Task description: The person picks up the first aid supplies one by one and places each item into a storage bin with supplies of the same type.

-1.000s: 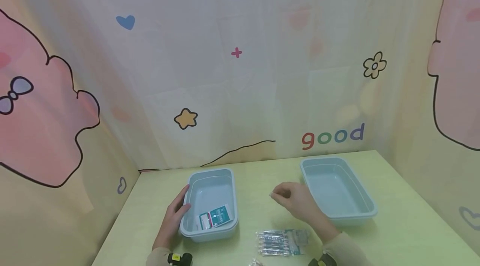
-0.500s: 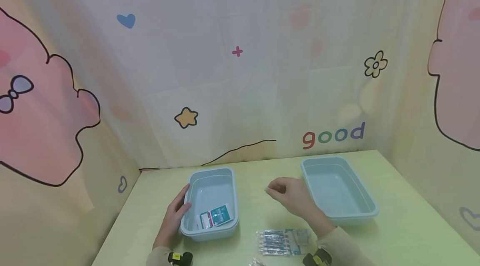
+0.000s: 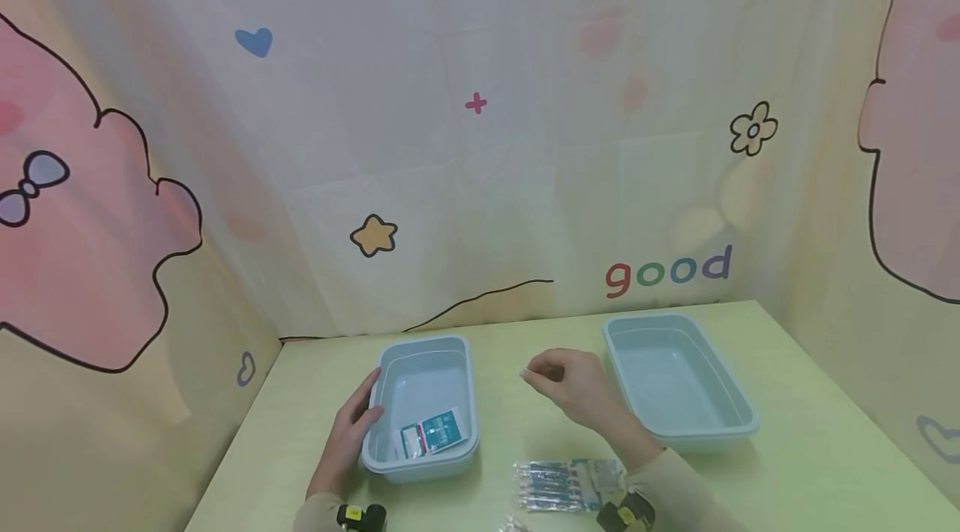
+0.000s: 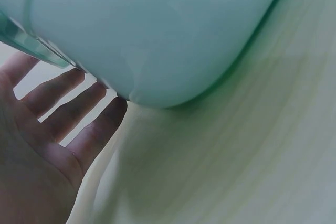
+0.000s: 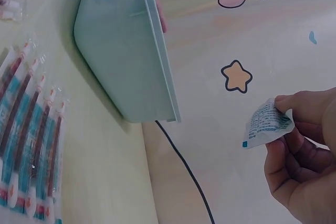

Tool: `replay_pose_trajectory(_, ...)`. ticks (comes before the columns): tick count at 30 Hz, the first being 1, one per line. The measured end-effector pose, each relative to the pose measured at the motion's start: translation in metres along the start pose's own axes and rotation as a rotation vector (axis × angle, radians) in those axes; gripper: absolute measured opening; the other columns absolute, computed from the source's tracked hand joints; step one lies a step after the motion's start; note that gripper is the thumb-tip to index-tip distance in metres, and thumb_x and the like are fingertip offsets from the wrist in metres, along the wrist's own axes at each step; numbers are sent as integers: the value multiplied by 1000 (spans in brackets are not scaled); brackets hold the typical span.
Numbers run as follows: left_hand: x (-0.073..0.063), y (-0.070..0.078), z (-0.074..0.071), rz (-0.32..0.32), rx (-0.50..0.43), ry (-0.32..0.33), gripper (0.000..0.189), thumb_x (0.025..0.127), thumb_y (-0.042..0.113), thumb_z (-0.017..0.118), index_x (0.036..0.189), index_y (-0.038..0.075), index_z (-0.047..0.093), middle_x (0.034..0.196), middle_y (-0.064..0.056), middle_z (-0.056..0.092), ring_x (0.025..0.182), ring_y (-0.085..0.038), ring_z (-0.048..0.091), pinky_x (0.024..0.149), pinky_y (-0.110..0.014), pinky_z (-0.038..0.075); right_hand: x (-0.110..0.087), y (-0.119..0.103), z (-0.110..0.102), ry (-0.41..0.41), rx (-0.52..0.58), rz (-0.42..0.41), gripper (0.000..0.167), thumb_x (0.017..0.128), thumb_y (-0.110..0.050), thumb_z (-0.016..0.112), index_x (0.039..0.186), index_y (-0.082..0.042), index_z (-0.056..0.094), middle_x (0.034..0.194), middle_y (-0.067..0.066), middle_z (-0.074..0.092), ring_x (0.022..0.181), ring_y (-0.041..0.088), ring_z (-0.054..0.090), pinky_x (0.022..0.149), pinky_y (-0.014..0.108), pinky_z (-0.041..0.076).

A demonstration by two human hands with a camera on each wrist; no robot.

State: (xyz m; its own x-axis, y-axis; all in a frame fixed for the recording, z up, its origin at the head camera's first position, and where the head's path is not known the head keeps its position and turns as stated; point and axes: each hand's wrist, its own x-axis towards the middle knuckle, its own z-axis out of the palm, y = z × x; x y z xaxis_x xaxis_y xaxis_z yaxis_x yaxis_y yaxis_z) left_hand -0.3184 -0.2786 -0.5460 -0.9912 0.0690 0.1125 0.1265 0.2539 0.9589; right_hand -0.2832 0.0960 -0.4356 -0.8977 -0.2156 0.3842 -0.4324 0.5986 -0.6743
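Observation:
My right hand (image 3: 577,386) pinches a small white packet with teal print (image 5: 268,123) between thumb and fingers, raised above the table between two bins. Only the packet's pale tip shows in the head view. My left hand (image 3: 351,430) rests against the outer left side of the left light-blue bin (image 3: 471,382), its thumb at the rim. In the left wrist view its fingers (image 4: 97,132) are spread and fairly straight, tips touching the bin wall. Teal-and-white packets (image 3: 433,434) lie inside that bin, near its front end.
Several clear-wrapped, stick-like packs (image 3: 551,486) lie in a row on the table (image 3: 825,474), in front of the right forearm. More small wrapped items (image 3: 514,524) show at the bottom edge. Another light-blue bin (image 3: 678,378) stands at the right.
My right hand has moved left and slightly upward, toward the left bin, still pinching the packet. The left hand and both bins have stayed in place.

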Motion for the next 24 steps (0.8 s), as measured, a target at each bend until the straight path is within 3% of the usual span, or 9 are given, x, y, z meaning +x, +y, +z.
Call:
replay_pose_trajectory(13, 0, -1, 0, -5, 9, 14, 55, 99, 23, 52, 151, 30, 35, 161, -6, 27, 146, -37, 25, 113, -60, 27, 4, -8, 7, 10, 93, -45, 6, 87, -22, 73, 85, -16, 74, 78, -7, 72, 68, 3, 62, 63, 20, 53)
replay_pose_trajectory(24, -1, 3, 0, -18, -8, 11, 55, 99, 24, 52, 151, 31, 35, 161, -4, 26, 147, -35, 25, 114, -59, 27, 12, -19, 12, 2, 98, -23, 7, 86, -23, 73, 87, -17, 74, 77, -8, 69, 69, 7, 59, 61, 20, 52)
